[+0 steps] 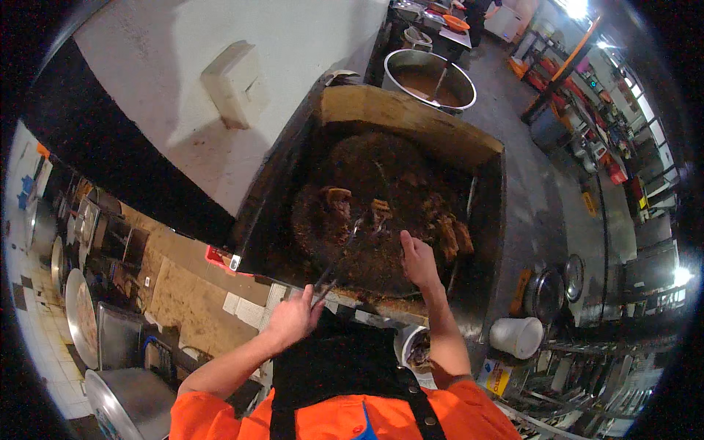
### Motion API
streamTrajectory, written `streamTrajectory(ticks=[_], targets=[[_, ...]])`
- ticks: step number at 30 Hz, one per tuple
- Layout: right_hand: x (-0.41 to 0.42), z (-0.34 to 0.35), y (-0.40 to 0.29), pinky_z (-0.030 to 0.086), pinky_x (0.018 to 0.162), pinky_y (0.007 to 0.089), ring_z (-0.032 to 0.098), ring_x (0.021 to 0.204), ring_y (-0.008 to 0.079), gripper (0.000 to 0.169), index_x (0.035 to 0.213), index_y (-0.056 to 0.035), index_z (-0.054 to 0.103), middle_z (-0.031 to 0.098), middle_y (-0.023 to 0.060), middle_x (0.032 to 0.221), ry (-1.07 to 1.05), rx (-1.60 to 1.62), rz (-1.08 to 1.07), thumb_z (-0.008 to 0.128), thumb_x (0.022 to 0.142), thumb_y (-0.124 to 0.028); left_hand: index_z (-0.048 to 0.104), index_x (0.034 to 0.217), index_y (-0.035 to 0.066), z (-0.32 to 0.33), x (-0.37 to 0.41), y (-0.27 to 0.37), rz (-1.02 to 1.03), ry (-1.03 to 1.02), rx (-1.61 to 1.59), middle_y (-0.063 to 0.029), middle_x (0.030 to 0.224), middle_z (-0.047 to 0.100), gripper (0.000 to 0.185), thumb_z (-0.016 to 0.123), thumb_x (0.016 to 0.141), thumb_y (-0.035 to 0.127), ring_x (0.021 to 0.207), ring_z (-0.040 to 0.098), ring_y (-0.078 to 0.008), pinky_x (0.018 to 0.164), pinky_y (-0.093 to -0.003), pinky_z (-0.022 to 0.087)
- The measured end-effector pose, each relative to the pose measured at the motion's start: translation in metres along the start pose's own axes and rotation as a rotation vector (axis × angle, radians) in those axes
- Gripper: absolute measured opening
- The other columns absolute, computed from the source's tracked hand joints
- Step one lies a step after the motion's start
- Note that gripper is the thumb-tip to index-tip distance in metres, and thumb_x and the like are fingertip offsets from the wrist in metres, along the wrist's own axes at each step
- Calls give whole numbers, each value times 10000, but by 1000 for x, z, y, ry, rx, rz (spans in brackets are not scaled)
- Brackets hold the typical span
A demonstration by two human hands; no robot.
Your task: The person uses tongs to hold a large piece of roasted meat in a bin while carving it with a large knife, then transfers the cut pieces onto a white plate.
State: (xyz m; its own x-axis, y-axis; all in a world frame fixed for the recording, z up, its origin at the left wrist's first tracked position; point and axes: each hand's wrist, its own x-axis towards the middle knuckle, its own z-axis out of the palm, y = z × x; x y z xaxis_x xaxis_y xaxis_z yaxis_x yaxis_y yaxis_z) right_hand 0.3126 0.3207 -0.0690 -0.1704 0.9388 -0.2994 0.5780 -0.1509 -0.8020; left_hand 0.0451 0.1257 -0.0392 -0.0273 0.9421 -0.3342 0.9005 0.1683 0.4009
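My left hand grips long metal tongs. Their tips reach to a small chunk of cooked meat with a yellowish edge. That chunk sits near the middle of a dark, round chopping block. To its left is another meat chunk. More meat pieces are heaped on the right side. My right hand is curled over the block's near right part, thumb pointing forward. Whether it holds anything is too dark to tell.
Raised wooden boards wall the block's far side. Beyond stands a large metal pot of brown liquid with a utensil in it. A white bucket is at right, and metal pans are at left. A person is in the background.
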Motion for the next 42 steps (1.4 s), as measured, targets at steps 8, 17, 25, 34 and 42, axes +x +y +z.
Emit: streamTrajectory(ticks=[8, 17, 25, 34, 42], targets=[[15, 8, -8, 414, 591, 386, 519, 588, 214, 625, 756, -6, 539, 527, 99, 659, -5, -63, -22, 438, 1025, -562, 435, 1355, -26, 31, 3, 13, -17, -4, 11, -256, 944, 661, 570, 526, 998, 409, 746, 685, -426, 615, -503, 569], [18, 8, -12, 464, 820, 519, 615, 913, 485, 686, 914, 73, 620, 648, 304, 906, -3, -173, -36, 397, 1026, -566, 457, 1359, -8, 21, -4, -9, -26, 28, 40, -230, 941, 669, 529, 504, 1010, 387, 724, 681, -419, 622, -504, 567], [79, 22, 31, 440, 687, 457, 562, 631, 326, 781, 781, 72, 570, 594, 176, 701, -51, -238, 49, 364, 1004, -647, 467, 1307, -9, 14, -5, -9, 1, 18, 46, -235, 905, 673, 503, 506, 1009, 395, 722, 686, -419, 611, -506, 565], [48, -2, 5, 432, 642, 378, 515, 627, 168, 733, 743, 34, 560, 547, 66, 648, -74, 40, 116, 420, 1000, -638, 484, 1257, -2, 14, -28, -5, 2, 29, -41, -254, 869, 675, 464, 536, 998, 379, 712, 675, -443, 611, -523, 558], [72, 29, 52, 426, 547, 360, 511, 576, 163, 699, 695, 4, 513, 500, 50, 612, -74, -144, 38, 440, 999, -622, 501, 1244, 6, 27, -21, -7, -3, 25, -27, -258, 846, 669, 443, 532, 1001, 375, 700, 673, -443, 601, -520, 555]])
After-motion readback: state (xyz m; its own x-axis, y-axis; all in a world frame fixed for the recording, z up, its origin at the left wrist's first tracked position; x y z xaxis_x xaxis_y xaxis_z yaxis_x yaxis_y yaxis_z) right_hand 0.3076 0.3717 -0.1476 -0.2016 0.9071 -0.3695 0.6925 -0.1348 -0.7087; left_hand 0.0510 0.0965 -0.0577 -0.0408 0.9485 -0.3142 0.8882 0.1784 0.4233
